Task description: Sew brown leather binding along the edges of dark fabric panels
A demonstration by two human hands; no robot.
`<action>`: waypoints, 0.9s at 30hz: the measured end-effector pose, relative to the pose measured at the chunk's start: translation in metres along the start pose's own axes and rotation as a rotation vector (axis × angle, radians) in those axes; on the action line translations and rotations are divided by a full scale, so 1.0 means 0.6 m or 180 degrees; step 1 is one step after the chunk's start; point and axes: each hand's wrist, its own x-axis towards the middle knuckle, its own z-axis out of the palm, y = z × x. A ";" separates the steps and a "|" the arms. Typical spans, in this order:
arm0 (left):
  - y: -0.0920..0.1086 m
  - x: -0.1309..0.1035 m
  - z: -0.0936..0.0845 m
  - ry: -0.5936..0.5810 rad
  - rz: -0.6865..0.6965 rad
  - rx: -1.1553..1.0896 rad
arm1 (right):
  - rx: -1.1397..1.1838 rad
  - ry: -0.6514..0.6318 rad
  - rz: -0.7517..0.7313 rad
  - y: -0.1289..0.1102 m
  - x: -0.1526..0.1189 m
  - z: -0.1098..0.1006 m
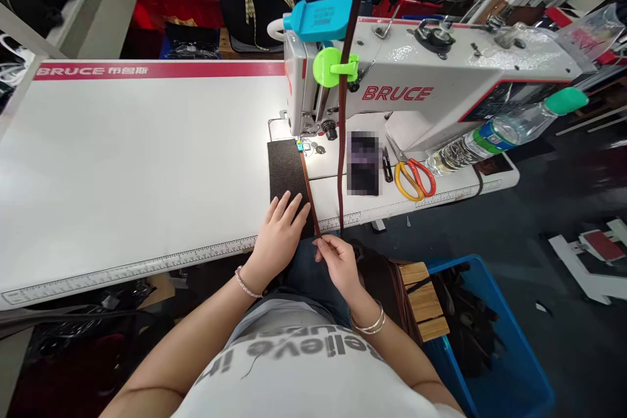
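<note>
A dark piece of fabric [287,170] lies on the sewing machine bed, its far end at the needle area. My left hand [281,228] rests flat on the fabric's near part, fingers spread. Along the fabric's right edge runs a narrow brown binding strip [309,192], leading up to the presser foot. At the table's front edge my right hand [337,261] pinches the near end of this strip between thumb and fingers. The sewing machine [396,88] stands just beyond, with a second length of brown strip [341,144] hanging down in front of it.
Right of the needle lie thread snips [387,164], scissors with yellow and red handles [414,179] and a water bottle [494,134]. The white table [137,170] extends left. Below right stands a blue bin [514,346] with dark pieces, beside a wooden slatted surface [425,304].
</note>
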 end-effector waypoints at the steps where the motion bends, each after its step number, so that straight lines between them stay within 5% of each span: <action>1: 0.001 0.001 -0.001 0.0012 -0.0018 -0.0016 | 0.0005 -0.0005 -0.0004 0.000 0.000 0.001; 27: 0.013 -0.005 0.000 0.0055 0.0039 0.0061 | -0.0196 -0.0134 -0.0181 0.004 -0.004 0.006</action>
